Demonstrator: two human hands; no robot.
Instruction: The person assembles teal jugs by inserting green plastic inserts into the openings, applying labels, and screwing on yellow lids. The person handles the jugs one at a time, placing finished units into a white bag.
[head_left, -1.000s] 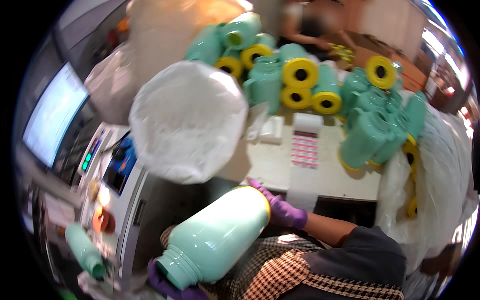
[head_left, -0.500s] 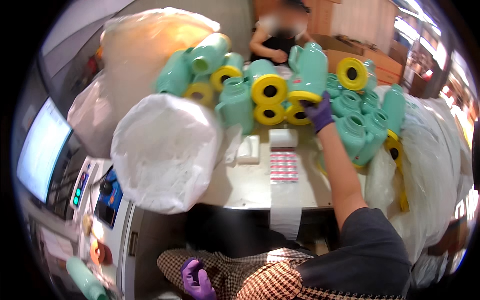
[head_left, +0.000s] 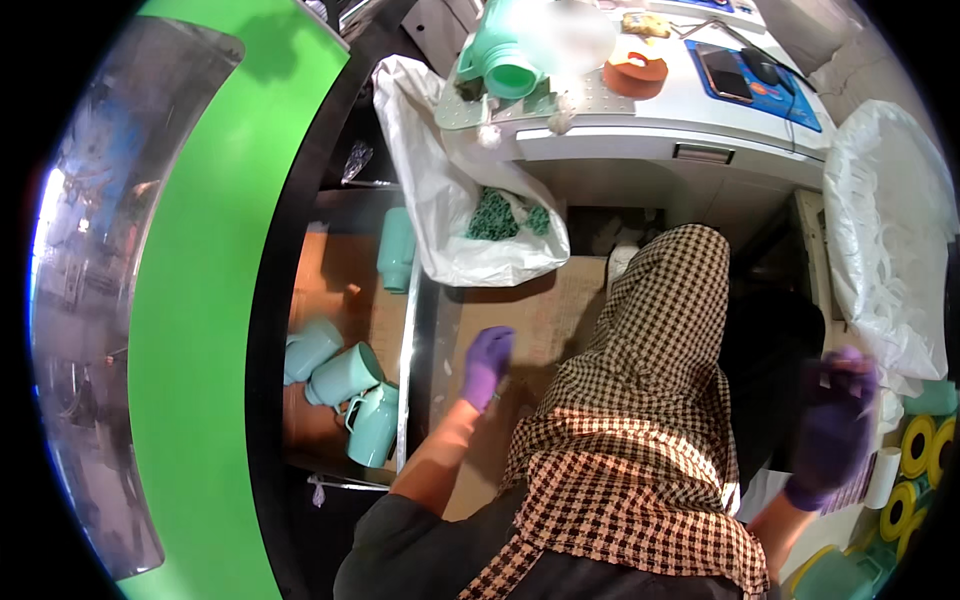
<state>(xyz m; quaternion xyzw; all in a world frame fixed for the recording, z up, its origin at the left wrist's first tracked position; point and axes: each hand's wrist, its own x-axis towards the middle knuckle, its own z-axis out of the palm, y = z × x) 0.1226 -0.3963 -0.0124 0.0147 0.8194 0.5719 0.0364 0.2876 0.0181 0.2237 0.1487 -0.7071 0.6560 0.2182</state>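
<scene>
Down over the brown cardboard floor of the box [head_left: 540, 320] beside my knee, my left hand [head_left: 487, 365] in its purple glove hangs with the fingers loosely spread and nothing between them, just above the cardboard near its left edge. Beyond a metal rail to the left of that hand, three mint-green jugs [head_left: 345, 395] lie on their sides in the lower part of a brown bin [head_left: 330, 270], touching one another, and a fourth jug [head_left: 396, 250] lies apart toward the bin's far edge. My right hand [head_left: 835, 420], also gloved in purple, is raised at the right and blurred, so I cannot tell whether its fingers are apart or closed on anything. A white plastic bag [head_left: 450, 200] holding green scraps sags from the edge of the white bench [head_left: 650, 130] above, and a checked cloth [head_left: 640, 420] covers my lap
</scene>
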